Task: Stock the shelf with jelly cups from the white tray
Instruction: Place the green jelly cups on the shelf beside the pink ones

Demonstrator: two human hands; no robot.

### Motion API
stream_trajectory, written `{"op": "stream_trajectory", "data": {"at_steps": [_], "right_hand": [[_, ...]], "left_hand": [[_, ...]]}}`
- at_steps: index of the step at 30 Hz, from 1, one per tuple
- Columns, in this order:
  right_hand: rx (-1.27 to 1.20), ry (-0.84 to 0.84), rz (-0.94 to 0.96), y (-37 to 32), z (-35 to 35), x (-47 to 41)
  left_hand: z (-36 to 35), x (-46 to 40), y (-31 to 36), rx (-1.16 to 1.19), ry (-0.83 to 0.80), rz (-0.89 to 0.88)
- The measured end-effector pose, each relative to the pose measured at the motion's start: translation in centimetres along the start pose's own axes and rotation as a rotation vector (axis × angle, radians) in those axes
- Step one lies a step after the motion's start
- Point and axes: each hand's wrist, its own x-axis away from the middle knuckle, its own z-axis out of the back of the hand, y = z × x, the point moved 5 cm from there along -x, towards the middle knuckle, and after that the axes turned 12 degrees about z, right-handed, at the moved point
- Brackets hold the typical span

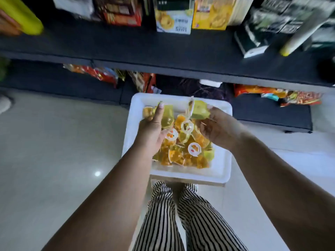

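The person's striped trousers (183, 220) were nearest, and just beyond them a white tray (222, 171) sat low over the pale floor (54, 151), heaped with orange and yellow jelly cups (183, 151). Both bare arms reached down into it. The left hand (152, 127) curled around a yellowish jelly cup (167, 115); the right hand (215, 127) gripped a greenish cup (199, 109) above the pile. Farther off ran a dark shelf (126, 46) carrying snack boxes (174, 17), with bright packets (277, 94) on the level below.
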Motion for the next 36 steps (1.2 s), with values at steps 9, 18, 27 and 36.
{"op": "stream_trajectory", "data": {"at_steps": [9, 18, 27, 36], "right_hand": [[-0.052, -0.295, 0.317, -13.7, -9.4, 11.8], [-0.107, -0.291, 0.794, -24.0, -11.9, 24.5], [-0.013, -0.011, 1.12, -32.3, -6.4, 35.1], [0.076, -0.001, 1.154, -38.8, 1.9, 36.4]], "left_hand": [[-6.3, 15.0, 13.4, 0.101, -0.258, -0.265], [-12.9, 28.4, 22.2, -0.141, -0.6, -0.603], [-22.6, 38.1, 23.4, -0.287, -0.838, -0.817], [-32.1, 41.8, 21.6, -0.286, -0.793, -0.923]]}}
